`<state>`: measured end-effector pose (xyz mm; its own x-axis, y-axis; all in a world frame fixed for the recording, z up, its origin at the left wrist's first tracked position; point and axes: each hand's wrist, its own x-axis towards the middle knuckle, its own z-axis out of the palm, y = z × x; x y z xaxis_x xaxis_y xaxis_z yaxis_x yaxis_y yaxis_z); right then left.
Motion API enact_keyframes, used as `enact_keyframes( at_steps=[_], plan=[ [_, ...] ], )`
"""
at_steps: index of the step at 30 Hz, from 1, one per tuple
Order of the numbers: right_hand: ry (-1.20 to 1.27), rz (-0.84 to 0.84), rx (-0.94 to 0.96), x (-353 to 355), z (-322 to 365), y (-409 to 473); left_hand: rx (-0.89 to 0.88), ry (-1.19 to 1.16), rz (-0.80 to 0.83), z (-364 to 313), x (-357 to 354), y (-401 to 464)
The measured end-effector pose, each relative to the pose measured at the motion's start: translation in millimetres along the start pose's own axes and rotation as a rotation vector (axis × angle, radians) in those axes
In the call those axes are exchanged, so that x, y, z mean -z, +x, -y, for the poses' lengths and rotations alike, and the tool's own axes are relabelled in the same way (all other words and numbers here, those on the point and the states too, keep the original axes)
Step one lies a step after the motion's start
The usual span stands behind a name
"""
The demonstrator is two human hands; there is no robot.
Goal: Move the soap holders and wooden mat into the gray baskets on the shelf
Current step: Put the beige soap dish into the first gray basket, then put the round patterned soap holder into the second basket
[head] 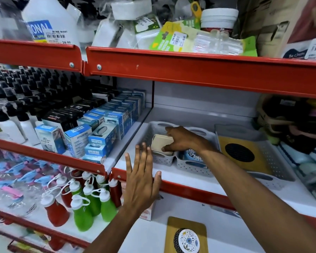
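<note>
My right hand [181, 139] grips a beige soap holder [161, 144] and holds it inside the leftmost small gray basket [162, 160] on the middle shelf. The small gray basket [192, 167] beside it contains a blue patterned soap holder [192, 155]. A larger gray basket [274, 161] to the right holds a wooden mat [244, 156] with a dark round insert. My left hand [141, 181] hovers open, fingers spread, in front of the red shelf edge [182, 188]. On the lower shelf lies another wooden mat [186, 236] with a round floral disc.
Blue epilator boxes [97, 139] and black-capped white bottles [11, 123] fill the shelf to the left. Red and green squeeze bottles [84, 201] stand below. Folded towels [310, 161] sit at the right. The red upper shelf [190, 70] overhangs the baskets.
</note>
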<state>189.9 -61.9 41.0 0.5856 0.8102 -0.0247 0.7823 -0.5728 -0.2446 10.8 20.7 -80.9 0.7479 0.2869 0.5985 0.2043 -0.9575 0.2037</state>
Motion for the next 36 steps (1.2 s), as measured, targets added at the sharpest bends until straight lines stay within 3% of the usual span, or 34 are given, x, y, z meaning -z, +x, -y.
enact_keyframes(
  at_steps=[11, 16, 20, 22, 24, 30, 36],
  plan=[
    [-0.142, -0.391, 0.109, -33, 14, -124, -0.003, 0.022, 0.003, 1, -1, 0],
    [-0.224, -0.559, 0.272, -81, -3, -173, 0.002, 0.032, -0.002, -1, -1, 0],
    [-0.334, -0.612, 0.576, -140, -38, -195, 0.013, 0.028, -0.023, -4, -1, 1],
    [-0.394, -0.511, 0.665, -176, -57, -201, 0.015, 0.023, -0.026, -5, -1, 0],
    [-0.364, -0.349, 0.614, -213, -70, -203, 0.022, 0.018, -0.025, -5, -1, -1],
    [0.014, 0.132, -0.046, -290, -93, -194, 0.037, 0.021, -0.017, -6, -2, 0],
    [0.029, 0.262, -0.25, -321, -99, -182, 0.034, 0.012, -0.026, -6, -2, -1]
  ],
)
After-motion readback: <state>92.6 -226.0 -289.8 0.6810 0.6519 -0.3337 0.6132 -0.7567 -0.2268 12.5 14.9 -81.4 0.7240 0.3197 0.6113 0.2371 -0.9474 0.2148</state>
